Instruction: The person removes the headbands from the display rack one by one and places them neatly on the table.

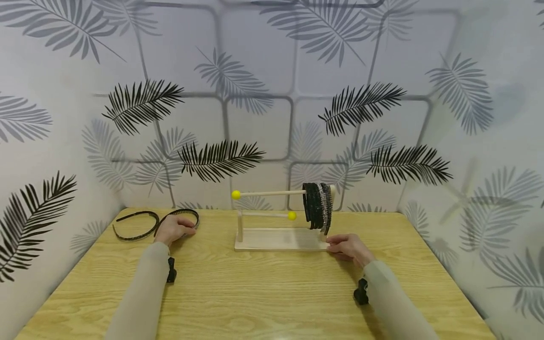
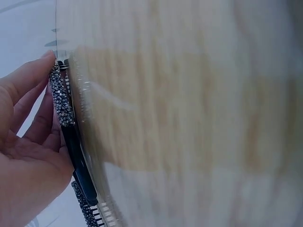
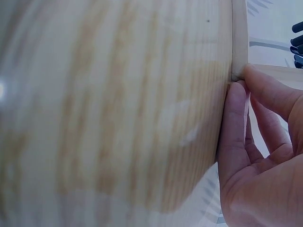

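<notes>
1. Left of the head view, the left hand (image 1: 174,228) pinches a glittery headband (image 2: 62,97) between thumb and fingers, barely open; a second headband (image 1: 131,239) lies just beside it, farther left on the surface (image 1: 255,293);
2. Right of centre, the right hand (image 1: 350,248) grips a wooden stand (image 1: 276,241) by its base corner, fingertips close together;
3. More headbands (image 1: 316,205) hang on its upper rod.
</notes>
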`<state>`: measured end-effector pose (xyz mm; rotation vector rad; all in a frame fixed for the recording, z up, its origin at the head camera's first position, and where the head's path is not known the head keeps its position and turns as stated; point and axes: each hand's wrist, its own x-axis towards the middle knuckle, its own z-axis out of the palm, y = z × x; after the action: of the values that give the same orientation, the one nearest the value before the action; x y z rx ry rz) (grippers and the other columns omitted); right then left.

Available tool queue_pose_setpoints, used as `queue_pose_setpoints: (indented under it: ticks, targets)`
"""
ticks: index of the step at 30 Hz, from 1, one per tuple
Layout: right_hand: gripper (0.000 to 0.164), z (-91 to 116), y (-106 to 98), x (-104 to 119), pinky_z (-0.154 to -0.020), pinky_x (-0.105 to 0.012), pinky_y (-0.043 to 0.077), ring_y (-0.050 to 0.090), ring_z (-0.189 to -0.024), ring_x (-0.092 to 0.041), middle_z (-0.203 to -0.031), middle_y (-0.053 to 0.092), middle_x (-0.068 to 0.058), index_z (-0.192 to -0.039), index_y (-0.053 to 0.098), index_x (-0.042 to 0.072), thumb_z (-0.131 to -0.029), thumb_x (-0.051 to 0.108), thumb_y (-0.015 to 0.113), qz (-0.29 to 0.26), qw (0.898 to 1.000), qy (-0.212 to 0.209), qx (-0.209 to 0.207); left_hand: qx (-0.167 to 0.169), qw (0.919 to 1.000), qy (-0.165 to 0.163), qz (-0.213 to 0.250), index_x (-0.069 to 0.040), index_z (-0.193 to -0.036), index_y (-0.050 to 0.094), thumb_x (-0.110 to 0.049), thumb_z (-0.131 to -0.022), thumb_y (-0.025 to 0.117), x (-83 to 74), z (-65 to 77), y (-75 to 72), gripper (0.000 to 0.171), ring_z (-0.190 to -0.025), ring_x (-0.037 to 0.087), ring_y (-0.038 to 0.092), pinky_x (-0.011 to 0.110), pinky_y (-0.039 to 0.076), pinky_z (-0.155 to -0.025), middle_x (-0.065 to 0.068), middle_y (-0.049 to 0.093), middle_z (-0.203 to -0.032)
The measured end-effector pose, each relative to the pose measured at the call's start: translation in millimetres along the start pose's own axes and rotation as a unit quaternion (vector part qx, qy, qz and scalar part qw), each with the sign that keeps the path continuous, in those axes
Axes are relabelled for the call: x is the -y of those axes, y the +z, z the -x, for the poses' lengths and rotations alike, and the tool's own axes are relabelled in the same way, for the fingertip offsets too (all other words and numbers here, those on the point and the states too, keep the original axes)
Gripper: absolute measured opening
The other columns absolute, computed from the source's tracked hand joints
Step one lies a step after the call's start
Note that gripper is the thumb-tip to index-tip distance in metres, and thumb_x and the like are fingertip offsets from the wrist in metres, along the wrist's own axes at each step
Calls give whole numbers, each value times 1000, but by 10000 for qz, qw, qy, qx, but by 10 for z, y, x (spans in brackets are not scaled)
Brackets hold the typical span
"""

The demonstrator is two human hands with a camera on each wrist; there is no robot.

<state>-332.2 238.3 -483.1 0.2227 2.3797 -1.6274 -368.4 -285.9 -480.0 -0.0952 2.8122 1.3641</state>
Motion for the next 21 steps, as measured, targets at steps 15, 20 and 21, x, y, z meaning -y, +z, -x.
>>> queue_pose_setpoints:
  ticks: [15,20,21]
  targets:
    - [40,2,-1,13,-78,-30,58,68,-84,-9,-123,65,-19,-127,63,-2,-88,3,70,-95,10000,-13,23,-154,9996,93,-238,-3,-107,74,-13,-84,77,-7,20,-43,25,-107,39,58,51,48,-93,21,65,-118]
    - [39,1,7,4,-77,-30,58,69,-84,-9,-121,66,-18,-127,63,-2,-89,3,70,-110,9999,50,-11,-207,9989,107,-404,-2,-107,74,-13,-85,76,3,28,-45,25,-106,39,59,54,47,-93,21,66,-116]
    - [39,-1,9,-1,-77,-30,58,68,-84,-9,-120,67,-18,-127,63,-2,-89,2,70,-112,9999,60,-16,-179,9991,83,-378,-2,-109,73,-12,-86,75,6,26,-44,26,-108,40,58,55,46,-95,22,65,-117]
